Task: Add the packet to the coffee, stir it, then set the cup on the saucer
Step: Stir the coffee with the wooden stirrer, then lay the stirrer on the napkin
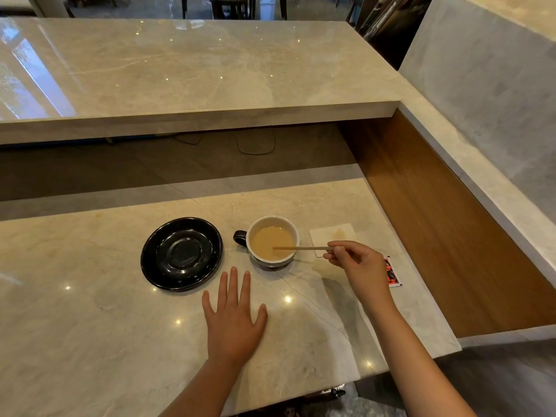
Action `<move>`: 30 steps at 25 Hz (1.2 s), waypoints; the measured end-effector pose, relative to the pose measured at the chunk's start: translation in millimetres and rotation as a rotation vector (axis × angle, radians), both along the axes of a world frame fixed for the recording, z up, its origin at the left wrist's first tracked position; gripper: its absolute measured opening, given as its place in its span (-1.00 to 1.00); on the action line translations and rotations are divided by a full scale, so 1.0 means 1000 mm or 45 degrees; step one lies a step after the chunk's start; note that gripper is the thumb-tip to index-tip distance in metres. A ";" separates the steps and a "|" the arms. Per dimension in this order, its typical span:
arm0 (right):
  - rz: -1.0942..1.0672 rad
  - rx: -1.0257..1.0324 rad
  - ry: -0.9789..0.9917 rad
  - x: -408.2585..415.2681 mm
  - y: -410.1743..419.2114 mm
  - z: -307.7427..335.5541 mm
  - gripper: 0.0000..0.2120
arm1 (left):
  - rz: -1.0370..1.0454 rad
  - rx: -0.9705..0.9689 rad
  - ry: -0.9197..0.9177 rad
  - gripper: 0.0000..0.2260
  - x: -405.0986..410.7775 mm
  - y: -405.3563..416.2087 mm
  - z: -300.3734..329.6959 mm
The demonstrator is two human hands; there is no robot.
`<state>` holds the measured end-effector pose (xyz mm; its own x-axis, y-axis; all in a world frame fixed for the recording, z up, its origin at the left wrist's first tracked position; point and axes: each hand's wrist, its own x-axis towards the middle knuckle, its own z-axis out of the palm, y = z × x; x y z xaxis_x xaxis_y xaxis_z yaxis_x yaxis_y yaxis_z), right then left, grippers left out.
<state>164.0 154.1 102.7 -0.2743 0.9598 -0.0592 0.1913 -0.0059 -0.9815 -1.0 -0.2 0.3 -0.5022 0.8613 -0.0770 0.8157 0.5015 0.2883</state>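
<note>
Counter (90, 326): stirrer (301, 248) apparently between fingers (332, 245).

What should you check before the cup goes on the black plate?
1. Saucer bare and free: ok.
2. Stir stick out of the coffee: not ok, its tip sits in the cup, held by the right hand.
3. Left hand free to lift: ok, it lies flat on the counter.
4. Cup handle reachable: ok, it points toward the saucer.
5. Packet emptied: cannot tell, the right hand partly hides it.
6. Coffee mixed: ok, it looks evenly tan.
</note>
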 end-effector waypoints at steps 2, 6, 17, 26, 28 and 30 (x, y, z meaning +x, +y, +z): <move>-0.040 -0.065 0.106 0.011 0.003 0.001 -0.82 | 0.001 -0.013 0.013 -0.38 -0.001 0.000 0.000; -0.171 -0.251 0.292 0.041 0.012 -0.004 -0.84 | 0.005 -0.027 0.013 -0.38 -0.001 -0.001 -0.001; -0.124 0.545 -0.283 0.061 0.027 -0.010 -0.79 | 0.009 -0.025 0.017 -0.38 0.001 0.000 0.000; 0.442 1.321 -0.890 0.083 0.013 -0.049 -0.60 | 0.006 -0.033 0.011 -0.38 0.001 0.000 0.002; 0.504 1.309 -0.976 0.089 0.012 -0.054 -0.56 | 0.004 -0.035 0.007 -0.38 0.001 0.001 0.002; 0.561 1.285 -1.037 0.091 0.009 -0.057 -0.53 | 0.002 -0.042 0.015 -0.39 0.001 0.001 0.002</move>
